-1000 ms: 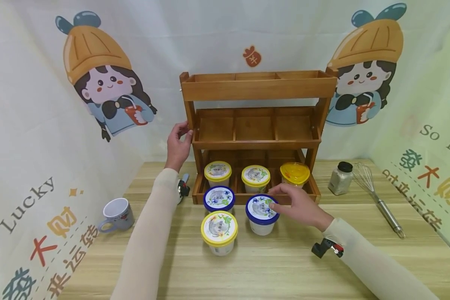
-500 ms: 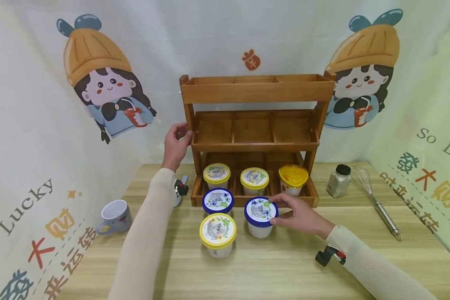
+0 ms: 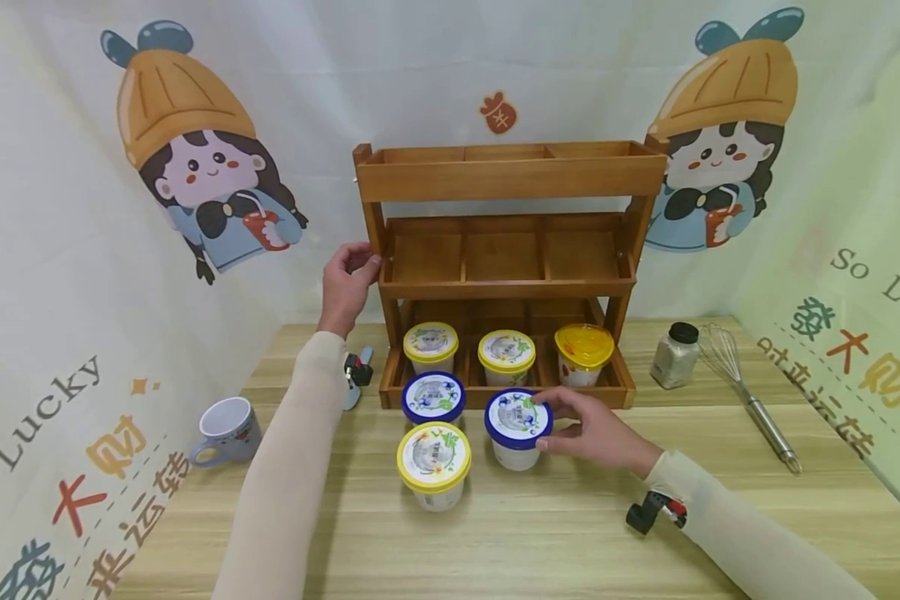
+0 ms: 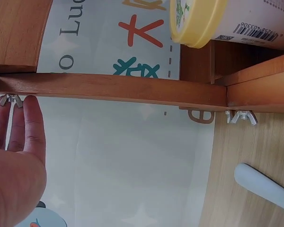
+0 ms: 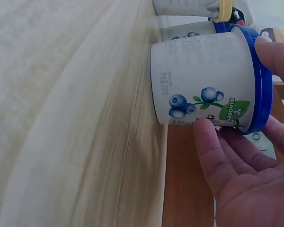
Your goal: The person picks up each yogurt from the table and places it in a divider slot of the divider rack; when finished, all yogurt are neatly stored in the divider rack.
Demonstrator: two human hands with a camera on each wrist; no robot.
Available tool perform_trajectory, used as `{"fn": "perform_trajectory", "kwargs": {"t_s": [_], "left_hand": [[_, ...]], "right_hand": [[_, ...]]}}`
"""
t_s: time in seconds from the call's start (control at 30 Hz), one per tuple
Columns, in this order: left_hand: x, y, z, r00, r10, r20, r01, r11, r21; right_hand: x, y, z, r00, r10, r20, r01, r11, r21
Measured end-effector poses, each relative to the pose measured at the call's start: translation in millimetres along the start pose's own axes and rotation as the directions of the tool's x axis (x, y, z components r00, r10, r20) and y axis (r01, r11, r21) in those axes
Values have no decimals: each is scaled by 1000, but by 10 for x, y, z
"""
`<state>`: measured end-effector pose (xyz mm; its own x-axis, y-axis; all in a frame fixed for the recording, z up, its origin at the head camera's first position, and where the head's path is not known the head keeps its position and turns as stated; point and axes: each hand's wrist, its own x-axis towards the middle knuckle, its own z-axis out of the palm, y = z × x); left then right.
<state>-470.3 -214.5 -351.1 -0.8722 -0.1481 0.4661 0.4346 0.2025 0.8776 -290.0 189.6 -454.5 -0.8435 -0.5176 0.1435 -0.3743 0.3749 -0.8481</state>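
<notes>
While a bench [image 3: 570, 533] bears a three-tier wooden rack [image 3: 510, 179], the left hand [image 3: 345, 283] touches its side and the right hand [image 3: 603, 433] pinches a blue-lidded tub [image 3: 517, 417]

A printed backdrop [image 3: 420, 75] hangs behind the rack. The left hand's fingers [image 4: 34, 127], straight and slightly spread, rest their tips against the left upright [image 4: 132, 90]. The right hand's fingers and thumb pinch the blue-lidded tub, which is upright just in front of the lowest tier, in line with its middle compartment. A wire whisk [image 3: 761, 412] lies on the bench at the right; a handled mug [image 3: 228, 429] stands at the left. Three yellow-lidded tubs [image 3: 507, 354] occupy the lowest tier, one to each compartment. A second blue-lidded tub [image 3: 432, 396] stands before the left compartment, with a front yellow-lidded tub [image 3: 433, 462] just nearer the viewer. A black-capped jar [image 3: 675, 358] stands between rack and whisk. A metal wing nut [image 4: 12, 99] projects from the upright beside the left fingertips.
</notes>
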Motion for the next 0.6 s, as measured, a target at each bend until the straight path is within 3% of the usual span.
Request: {"fn": "perform_trajectory", "kwargs": {"t_s": [0.27,0.6], "left_hand": [[16,16,3,1000,-9,-1,9,1000,-19],[34,27,-18,999,-30,16,31,999,-20]], "right_hand": [[-16,-98,-60,998,-7,-67,7,1000,-6],[-76,-252,-183,996,-13,-84,13,1000,-5]]}}
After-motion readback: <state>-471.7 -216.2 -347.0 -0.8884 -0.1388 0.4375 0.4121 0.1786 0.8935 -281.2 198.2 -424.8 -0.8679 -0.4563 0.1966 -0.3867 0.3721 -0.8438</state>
